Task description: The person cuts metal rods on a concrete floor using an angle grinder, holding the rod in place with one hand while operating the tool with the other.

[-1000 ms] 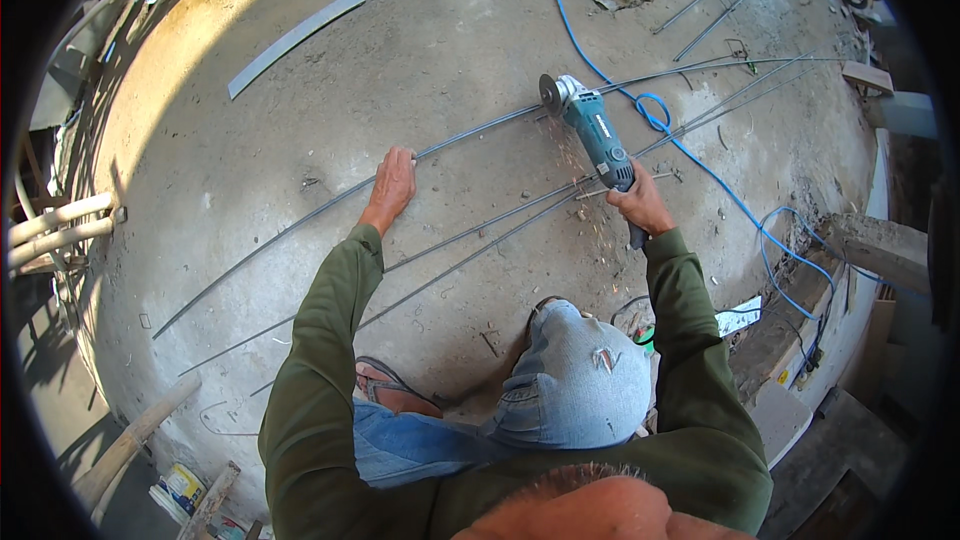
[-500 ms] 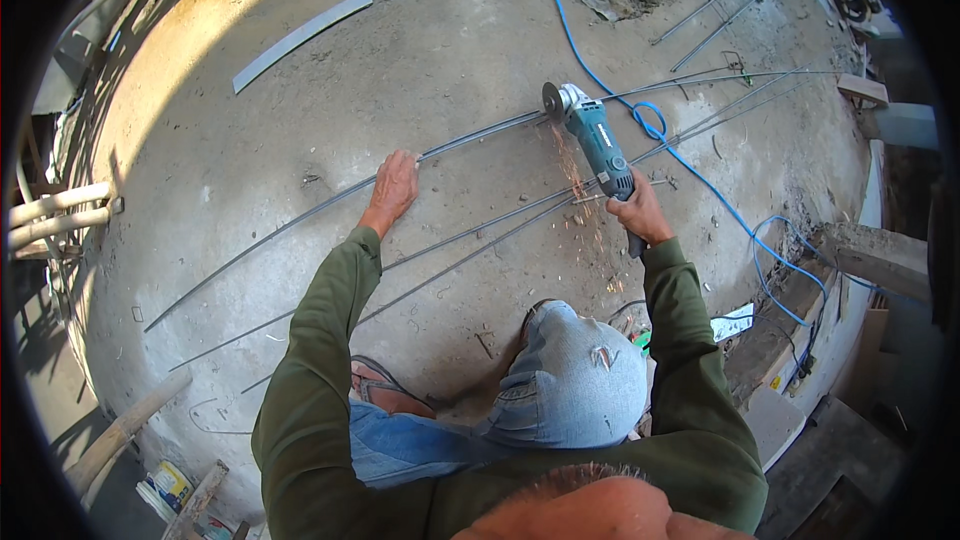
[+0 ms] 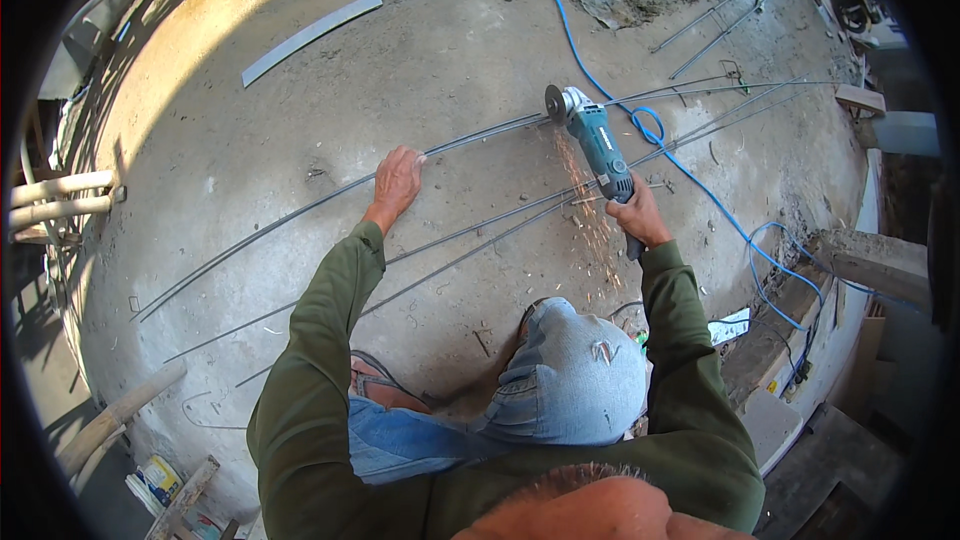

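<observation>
My right hand (image 3: 640,212) is wrapped around the rear of a teal angle grinder (image 3: 603,152). The grinder's dark disc (image 3: 555,103) meets long, thin steel rods (image 3: 480,135) lying across the ground. Orange sparks (image 3: 588,205) stream from the disc back toward my knee. On the same rods, left of the disc, my left hand (image 3: 398,182) is closed with its fingertips over the steel; the undersides of its fingers are hidden. More steel rods (image 3: 490,225) run between these and my feet, passing under the grinder's body.
A blue cable (image 3: 720,195) loops over the ground on the right. Beyond the rods lies a pale flat strip (image 3: 312,40). Wooden poles (image 3: 65,195) stand at the left edge, and a timber block (image 3: 875,260) is at the right. My sandalled foot (image 3: 385,385) is close to the nearer rods.
The spark stream has grown longer and denser. At their far left ends, the rods under my left hand now show apart as two lines. Both hands keep nearly the same places.
</observation>
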A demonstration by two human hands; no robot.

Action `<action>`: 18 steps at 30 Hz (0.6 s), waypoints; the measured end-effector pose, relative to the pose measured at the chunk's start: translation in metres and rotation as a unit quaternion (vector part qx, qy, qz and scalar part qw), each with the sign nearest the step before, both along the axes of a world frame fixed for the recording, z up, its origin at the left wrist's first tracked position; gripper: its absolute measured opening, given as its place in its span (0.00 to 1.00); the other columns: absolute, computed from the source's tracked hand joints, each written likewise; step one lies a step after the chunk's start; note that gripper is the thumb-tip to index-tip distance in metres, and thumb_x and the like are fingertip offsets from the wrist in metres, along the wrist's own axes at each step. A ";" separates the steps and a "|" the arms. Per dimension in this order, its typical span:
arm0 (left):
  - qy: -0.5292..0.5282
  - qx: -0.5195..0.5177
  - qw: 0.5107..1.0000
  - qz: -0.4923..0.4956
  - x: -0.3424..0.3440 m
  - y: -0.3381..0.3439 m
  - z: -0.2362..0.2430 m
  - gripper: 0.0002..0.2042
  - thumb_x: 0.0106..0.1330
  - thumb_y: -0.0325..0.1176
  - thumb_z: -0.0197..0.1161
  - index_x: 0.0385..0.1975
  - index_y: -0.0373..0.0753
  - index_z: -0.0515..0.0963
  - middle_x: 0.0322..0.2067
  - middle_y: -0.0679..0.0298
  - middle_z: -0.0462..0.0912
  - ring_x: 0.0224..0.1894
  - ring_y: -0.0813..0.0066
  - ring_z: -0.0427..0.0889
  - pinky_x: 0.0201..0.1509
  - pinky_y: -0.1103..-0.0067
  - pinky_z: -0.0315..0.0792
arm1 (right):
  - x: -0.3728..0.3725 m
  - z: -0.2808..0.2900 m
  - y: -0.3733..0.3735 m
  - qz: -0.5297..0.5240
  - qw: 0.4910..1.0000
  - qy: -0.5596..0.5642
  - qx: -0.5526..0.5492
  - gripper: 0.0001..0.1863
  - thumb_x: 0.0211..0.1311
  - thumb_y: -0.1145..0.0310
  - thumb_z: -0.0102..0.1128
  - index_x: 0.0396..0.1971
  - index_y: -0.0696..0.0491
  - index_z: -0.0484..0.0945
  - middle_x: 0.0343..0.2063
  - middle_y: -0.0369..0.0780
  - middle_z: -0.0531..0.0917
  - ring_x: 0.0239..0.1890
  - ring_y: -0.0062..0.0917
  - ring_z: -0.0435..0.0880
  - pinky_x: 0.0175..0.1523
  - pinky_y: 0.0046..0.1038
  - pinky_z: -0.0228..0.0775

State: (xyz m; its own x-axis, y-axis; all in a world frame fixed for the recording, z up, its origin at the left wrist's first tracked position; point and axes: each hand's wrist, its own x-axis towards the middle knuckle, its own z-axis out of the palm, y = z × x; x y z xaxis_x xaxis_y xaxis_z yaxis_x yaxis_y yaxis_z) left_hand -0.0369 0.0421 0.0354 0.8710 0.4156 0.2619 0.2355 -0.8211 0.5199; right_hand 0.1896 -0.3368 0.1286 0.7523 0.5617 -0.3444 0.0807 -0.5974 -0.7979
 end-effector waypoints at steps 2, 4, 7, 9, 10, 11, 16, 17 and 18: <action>0.003 0.007 1.000 0.010 -0.001 0.000 0.001 0.06 0.66 0.34 0.58 0.33 0.39 0.77 0.31 0.56 0.75 0.36 0.53 0.76 0.40 0.63 0.70 | -0.002 0.004 0.000 -0.005 1.000 0.010 0.014 0.36 0.38 0.70 0.66 0.54 0.61 0.70 0.36 0.39 0.79 0.39 0.26 0.76 0.50 0.26 0.68; 0.001 0.010 1.000 0.012 -0.004 0.001 0.003 0.06 0.66 0.34 0.58 0.33 0.39 0.77 0.31 0.56 0.75 0.37 0.54 0.76 0.40 0.63 0.70 | -0.005 0.006 0.001 -0.003 1.000 0.019 0.020 0.36 0.38 0.70 0.66 0.54 0.61 0.70 0.36 0.38 0.79 0.39 0.25 0.75 0.50 0.26 0.68; -0.005 0.004 1.000 0.012 -0.003 -0.005 0.007 0.06 0.66 0.34 0.59 0.33 0.39 0.76 0.32 0.56 0.75 0.37 0.54 0.76 0.40 0.63 0.71 | -0.003 0.008 -0.004 -0.004 0.999 0.028 0.014 0.36 0.38 0.70 0.66 0.54 0.61 0.70 0.36 0.37 0.78 0.37 0.24 0.74 0.48 0.26 0.69; -0.008 0.000 1.000 0.015 -0.004 -0.007 0.007 0.06 0.66 0.34 0.59 0.33 0.39 0.76 0.31 0.56 0.75 0.37 0.54 0.76 0.40 0.63 0.71 | -0.002 0.007 -0.003 -0.003 1.000 0.023 0.008 0.36 0.38 0.70 0.66 0.54 0.61 0.70 0.36 0.36 0.78 0.37 0.23 0.74 0.47 0.25 0.69; -0.007 0.000 1.000 0.016 -0.004 -0.008 0.008 0.06 0.66 0.35 0.59 0.33 0.39 0.77 0.32 0.57 0.75 0.37 0.54 0.76 0.40 0.63 0.71 | -0.001 0.007 -0.003 -0.002 1.000 0.019 0.006 0.36 0.38 0.70 0.66 0.54 0.60 0.70 0.36 0.36 0.78 0.36 0.23 0.74 0.46 0.25 0.69; -0.005 0.000 1.000 0.017 -0.006 -0.008 0.009 0.06 0.66 0.35 0.59 0.33 0.39 0.77 0.32 0.57 0.75 0.37 0.55 0.76 0.40 0.64 0.71 | -0.001 0.007 -0.001 0.002 0.999 0.017 0.031 0.36 0.38 0.71 0.66 0.54 0.60 0.70 0.35 0.36 0.78 0.36 0.22 0.74 0.45 0.25 0.69; -0.012 0.007 1.000 0.015 -0.009 -0.008 0.015 0.06 0.66 0.34 0.59 0.33 0.39 0.77 0.32 0.58 0.75 0.36 0.55 0.77 0.39 0.64 0.72 | -0.009 0.018 0.001 -0.008 0.999 0.027 0.028 0.35 0.39 0.72 0.66 0.54 0.60 0.70 0.33 0.35 0.78 0.33 0.21 0.74 0.41 0.25 0.69; -0.014 0.009 1.000 0.012 -0.008 -0.008 0.016 0.06 0.65 0.34 0.60 0.33 0.39 0.76 0.32 0.58 0.75 0.36 0.56 0.77 0.39 0.64 0.72 | -0.008 0.020 -0.002 -0.006 0.999 0.041 0.012 0.34 0.39 0.72 0.66 0.53 0.60 0.70 0.32 0.35 0.77 0.32 0.21 0.74 0.39 0.25 0.69; -0.015 0.009 1.000 0.013 -0.007 -0.008 0.018 0.06 0.65 0.34 0.60 0.33 0.39 0.76 0.32 0.58 0.75 0.36 0.56 0.77 0.39 0.64 0.72 | -0.007 0.021 -0.005 -0.004 0.998 0.055 -0.005 0.34 0.39 0.72 0.67 0.53 0.60 0.70 0.32 0.35 0.77 0.31 0.21 0.74 0.37 0.25 0.69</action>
State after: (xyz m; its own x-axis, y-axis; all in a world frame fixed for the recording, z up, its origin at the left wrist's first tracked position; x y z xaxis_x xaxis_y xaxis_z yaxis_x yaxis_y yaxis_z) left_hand -0.0438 0.0340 0.0533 0.8519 0.4325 0.2953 0.2411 -0.8245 0.5119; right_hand 0.1822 -0.3420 0.1497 0.7137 0.5523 -0.4309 -0.0125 -0.6050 -0.7961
